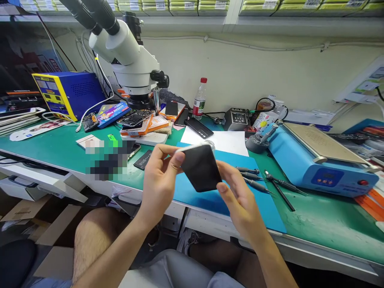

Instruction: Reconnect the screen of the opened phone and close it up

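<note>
A dark smartphone is held tilted above the blue mat, its black face toward me. My left hand grips its upper left corner, thumb on the edge. At the lower right corner my right hand closes on it with thumb and fingers. Several screwdrivers lie on the mat just beyond my right hand. A flat black battery rests on the green bench left of my left hand. Behind the held phone, another dark phone lies near a white sheet.
A microscope stands over piled phone parts at the back left, beside a blue and yellow power unit. A bottle stands by the wall. At right sit a soldering station and a light-blue heating plate machine.
</note>
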Tool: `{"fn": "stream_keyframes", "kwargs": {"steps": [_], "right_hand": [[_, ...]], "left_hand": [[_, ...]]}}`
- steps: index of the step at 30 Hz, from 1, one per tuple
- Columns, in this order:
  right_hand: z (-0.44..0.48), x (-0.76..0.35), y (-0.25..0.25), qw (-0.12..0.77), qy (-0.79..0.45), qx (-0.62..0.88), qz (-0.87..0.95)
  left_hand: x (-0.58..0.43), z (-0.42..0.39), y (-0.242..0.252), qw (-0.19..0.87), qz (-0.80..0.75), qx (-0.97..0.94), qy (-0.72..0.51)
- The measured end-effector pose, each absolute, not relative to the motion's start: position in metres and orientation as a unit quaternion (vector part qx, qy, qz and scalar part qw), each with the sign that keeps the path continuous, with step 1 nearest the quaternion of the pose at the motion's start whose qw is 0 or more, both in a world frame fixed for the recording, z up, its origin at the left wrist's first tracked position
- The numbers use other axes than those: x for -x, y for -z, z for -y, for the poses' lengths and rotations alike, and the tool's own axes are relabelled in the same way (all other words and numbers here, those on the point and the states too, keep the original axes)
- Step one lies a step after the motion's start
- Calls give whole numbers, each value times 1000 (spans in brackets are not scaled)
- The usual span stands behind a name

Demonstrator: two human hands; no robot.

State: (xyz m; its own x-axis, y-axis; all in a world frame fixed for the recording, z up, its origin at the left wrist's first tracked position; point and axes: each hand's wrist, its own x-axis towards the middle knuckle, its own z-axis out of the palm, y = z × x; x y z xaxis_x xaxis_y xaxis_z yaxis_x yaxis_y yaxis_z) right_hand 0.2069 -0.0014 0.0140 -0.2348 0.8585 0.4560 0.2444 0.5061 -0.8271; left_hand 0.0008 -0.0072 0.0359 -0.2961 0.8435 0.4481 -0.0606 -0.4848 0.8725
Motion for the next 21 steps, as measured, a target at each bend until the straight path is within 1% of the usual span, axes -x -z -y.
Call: {"fn": "stream_keyframes", "kwargs": {"steps": [3, 6, 8, 11, 13, 15, 21], "right_hand": [[-1, -207, -11, 497, -280, 416, 708], [-2, -208, -14, 509, -207, 441, 710], [-3, -210, -17, 512, -171, 446, 714], [-3, -211, -19, 504, -111, 430, 741], [-2, -210, -18, 491, -74, 406, 767], [-3, -209, -16, 483, -37, 384, 786], [-4, -209, -9, 466, 61, 353, 809]], "left_hand": [[-2, 1, -29, 431, -364, -429, -705], [-2, 1, -16, 487, -355, -439, -667], [-1, 1, -10, 468, -377, -479, -640], [2, -1, -10, 387, -419, -577, -584], [3, -2, -11, 354, -430, -629, -543], [3, -4, -11, 346, -432, -646, -526], [2, -6, -1, 376, -406, -616, -561]]}}
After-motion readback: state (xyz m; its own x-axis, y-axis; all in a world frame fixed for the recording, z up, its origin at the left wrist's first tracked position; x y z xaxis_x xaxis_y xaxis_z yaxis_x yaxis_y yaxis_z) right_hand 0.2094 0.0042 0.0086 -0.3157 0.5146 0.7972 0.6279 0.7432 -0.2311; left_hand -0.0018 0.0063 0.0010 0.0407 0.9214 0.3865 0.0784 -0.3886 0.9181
